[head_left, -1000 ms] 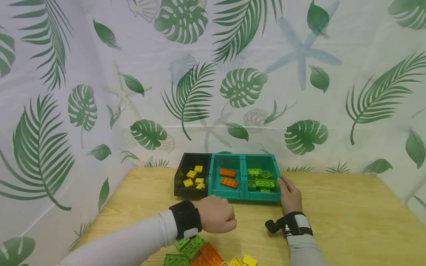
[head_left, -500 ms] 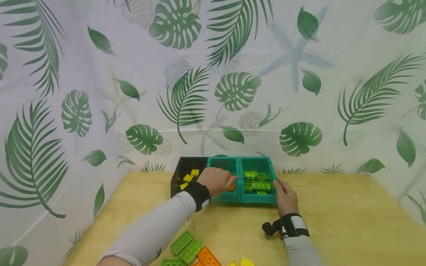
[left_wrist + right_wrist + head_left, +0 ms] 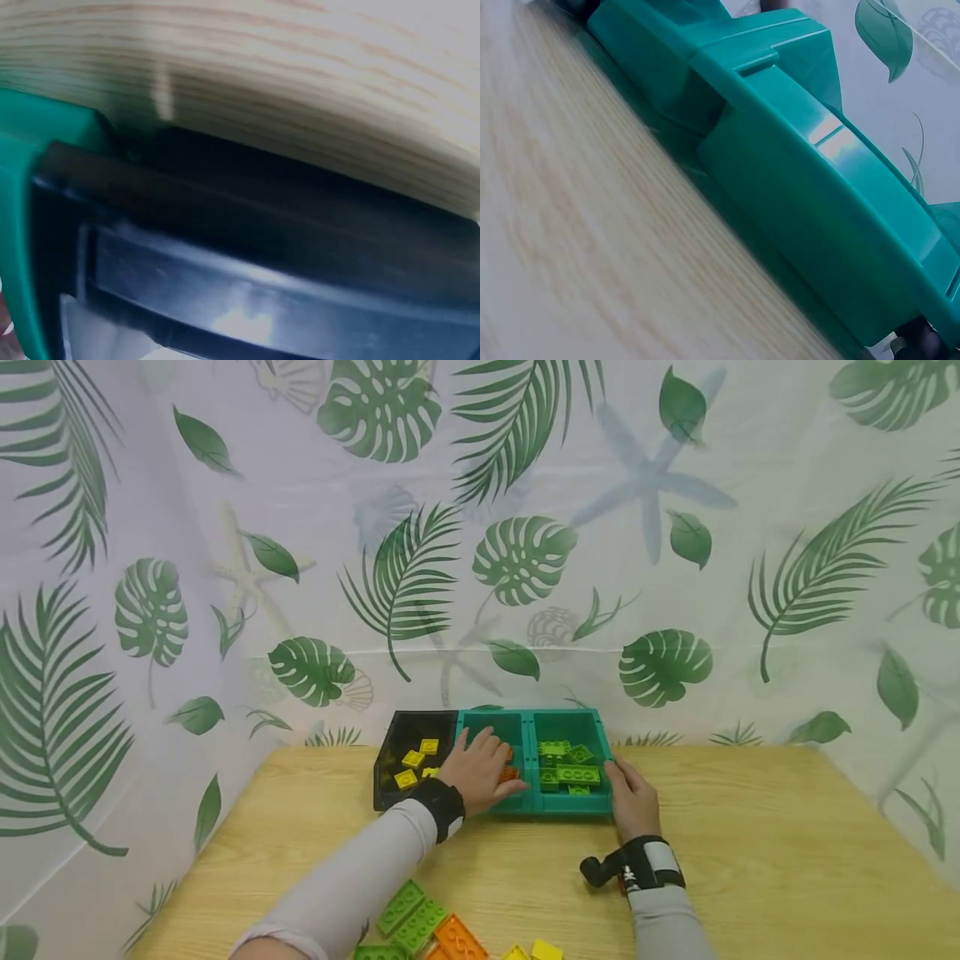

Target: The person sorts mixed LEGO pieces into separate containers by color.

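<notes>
Fingers spread, my left hand (image 3: 474, 774) reaches over the middle teal bin (image 3: 491, 807) in the head view. Orange bricks (image 3: 508, 773) show partly beside it; the hand hides the rest, and I see nothing held. My right hand (image 3: 636, 802) grips the outer side of the right teal bin (image 3: 573, 806), its thumb at the rim. Green bricks (image 3: 577, 774) lie inside that bin. At the left end, the black bin (image 3: 386, 785) contains several yellow bricks (image 3: 412, 759). The left wrist view shows the black bin's front wall (image 3: 285, 277).
Loose green bricks (image 3: 420, 925), orange bricks (image 3: 459, 937) and yellow bricks (image 3: 547, 950) lie at the near edge of the wooden table (image 3: 750, 852). A leaf-patterned cloth (image 3: 525, 460) hangs behind the joined bins.
My left hand has moved from above the near table, fist-like, forward over the middle bin, and its fingers have spread. The right hand stays at the right bin. The head view has shifted slightly.
</notes>
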The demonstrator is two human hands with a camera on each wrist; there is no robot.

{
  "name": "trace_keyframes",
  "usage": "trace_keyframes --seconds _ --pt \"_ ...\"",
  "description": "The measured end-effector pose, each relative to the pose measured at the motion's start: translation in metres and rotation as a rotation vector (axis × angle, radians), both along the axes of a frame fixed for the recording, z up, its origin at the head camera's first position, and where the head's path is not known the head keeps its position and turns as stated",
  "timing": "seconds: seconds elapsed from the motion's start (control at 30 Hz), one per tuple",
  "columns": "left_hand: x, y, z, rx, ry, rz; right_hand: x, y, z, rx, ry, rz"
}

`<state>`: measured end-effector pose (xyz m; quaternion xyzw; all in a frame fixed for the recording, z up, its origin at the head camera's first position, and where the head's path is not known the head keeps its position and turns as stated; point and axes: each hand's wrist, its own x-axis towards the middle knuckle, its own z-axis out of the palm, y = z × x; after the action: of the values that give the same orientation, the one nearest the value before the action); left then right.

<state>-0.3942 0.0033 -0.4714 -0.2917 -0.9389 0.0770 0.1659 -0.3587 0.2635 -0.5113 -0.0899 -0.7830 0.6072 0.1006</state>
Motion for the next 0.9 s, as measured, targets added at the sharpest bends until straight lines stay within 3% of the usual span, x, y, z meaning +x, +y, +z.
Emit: trace_keyframes --seconds 0.3,0.53,0.6,0.67,0.77,0.83,0.9 --pt "0.002 -0.029 0.001 -0.002 0.008 0.009 -0.001 -0.004 -0.006 -0.003 -0.003 0.004" --pt "0.012 -0.047 0.008 -0.007 -0.044 0.047 0.0 -0.007 -0.007 0.001 -0.024 0.001" --pt "0.017 -0.051 0.011 -0.024 -0.025 0.019 0.001 -0.007 -0.007 0.003 -0.034 -0.007" --pt "0.024 -0.055 0.013 -0.033 0.016 -0.057 0.001 -0.007 -0.006 0.008 -0.043 -0.015" --pt "0.045 -0.056 0.021 -0.022 0.045 -0.199 -0.001 -0.005 -0.004 0.013 -0.048 -0.029" --pt "0.066 -0.057 0.029 0.01 -0.042 -0.254 -0.003 -0.003 -0.002 0.012 -0.044 -0.029" --pt "0.087 -0.059 0.039 0.046 -0.226 -0.239 -0.004 -0.002 0.0 0.012 -0.041 -0.026"
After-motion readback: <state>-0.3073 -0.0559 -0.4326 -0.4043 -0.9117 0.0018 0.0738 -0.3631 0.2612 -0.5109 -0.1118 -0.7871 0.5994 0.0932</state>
